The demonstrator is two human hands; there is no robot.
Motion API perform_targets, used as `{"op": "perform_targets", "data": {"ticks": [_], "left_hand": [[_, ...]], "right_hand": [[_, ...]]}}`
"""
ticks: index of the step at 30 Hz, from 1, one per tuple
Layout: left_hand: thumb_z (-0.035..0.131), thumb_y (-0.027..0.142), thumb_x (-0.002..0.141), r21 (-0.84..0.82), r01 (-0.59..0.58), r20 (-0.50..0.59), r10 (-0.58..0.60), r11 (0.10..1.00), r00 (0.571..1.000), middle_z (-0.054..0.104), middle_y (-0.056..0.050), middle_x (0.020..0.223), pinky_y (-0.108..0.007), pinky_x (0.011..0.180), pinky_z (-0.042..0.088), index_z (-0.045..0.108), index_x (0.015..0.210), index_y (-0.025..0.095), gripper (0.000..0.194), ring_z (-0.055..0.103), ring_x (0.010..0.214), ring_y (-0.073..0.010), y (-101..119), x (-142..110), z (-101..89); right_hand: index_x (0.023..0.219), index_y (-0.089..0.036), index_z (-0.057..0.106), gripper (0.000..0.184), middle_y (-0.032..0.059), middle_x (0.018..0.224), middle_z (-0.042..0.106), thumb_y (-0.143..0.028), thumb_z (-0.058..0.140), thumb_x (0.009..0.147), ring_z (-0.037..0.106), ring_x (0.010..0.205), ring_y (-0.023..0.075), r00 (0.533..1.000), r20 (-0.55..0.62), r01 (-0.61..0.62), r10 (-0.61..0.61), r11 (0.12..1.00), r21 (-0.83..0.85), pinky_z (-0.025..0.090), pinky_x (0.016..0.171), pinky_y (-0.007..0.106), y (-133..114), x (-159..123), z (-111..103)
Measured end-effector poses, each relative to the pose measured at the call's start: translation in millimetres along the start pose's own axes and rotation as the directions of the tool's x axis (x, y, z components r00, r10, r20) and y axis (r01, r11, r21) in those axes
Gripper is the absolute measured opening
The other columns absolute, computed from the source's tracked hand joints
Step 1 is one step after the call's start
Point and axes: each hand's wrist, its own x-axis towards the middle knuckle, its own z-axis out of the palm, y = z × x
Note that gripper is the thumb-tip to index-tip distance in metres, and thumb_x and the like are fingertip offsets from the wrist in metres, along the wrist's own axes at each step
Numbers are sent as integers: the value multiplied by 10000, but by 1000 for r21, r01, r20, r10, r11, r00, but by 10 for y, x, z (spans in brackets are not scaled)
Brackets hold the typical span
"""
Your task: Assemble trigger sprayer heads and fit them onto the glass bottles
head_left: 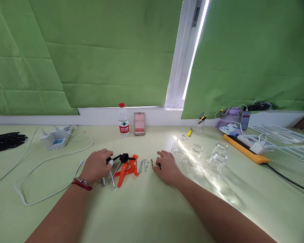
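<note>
My left hand (96, 166) rests cupped on the table, fingers loosely bent beside a black part with a white round end (110, 162). Several metal rods (112, 179) stick out near its thumb. To its right are orange plastic pieces (123, 174), one flat and long, and a black knob-like part (124, 157). Thin screws (141, 166) and small nuts lie in the middle. Close to my right thumb stand tiny brass pieces (152, 162). My right hand (167, 167) is low on the table, fingers apart, partly covering a small black piece (159, 165).
Several clear glass jars (196, 157) stand at right, near a jar with tools (199, 127). Beyond them are an orange power strip (245, 150) and a purple jug (228, 118). A water bottle (123, 119) and a pink box (139, 124) stand behind. A white cable (50, 155) loops at left.
</note>
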Motion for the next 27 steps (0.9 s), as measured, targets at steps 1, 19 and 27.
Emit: {"op": "perform_targets", "data": {"ticks": [1, 19, 27], "left_hand": [[477, 243, 694, 4, 15, 32, -15, 1000, 999, 655, -65, 1083, -329, 761, 426, 644, 1020, 212, 368, 603, 933, -249, 6, -7, -2], [518, 291, 680, -59, 94, 17, -94, 994, 995, 607, -75, 1082, -327, 665, 443, 573, 1078, 205, 411, 599, 870, -240, -14, -39, -39], [636, 367, 724, -757, -113, -194, -57, 644, 979, 553, -10, 852, -254, 647, 467, 497, 961, 202, 321, 552, 735, -148, 386, -205, -260]], "right_hand": [[795, -173, 727, 203, 121, 1348, 496, -332, 603, 774, 323, 1317, 315, 1000, 10, -11, 11, 1000, -17, 166, 1089, 483, -21, 25, 13], [703, -189, 671, 136, 86, 1222, 592, -203, 555, 774, 451, 1196, 277, 995, -92, -16, 28, 992, 124, 279, 1025, 460, -128, 30, -77], [742, -170, 606, 146, 45, 800, 670, -306, 659, 755, 583, 697, 150, 955, 288, -297, 75, 306, 905, 455, 657, 300, -231, -501, -377]]}}
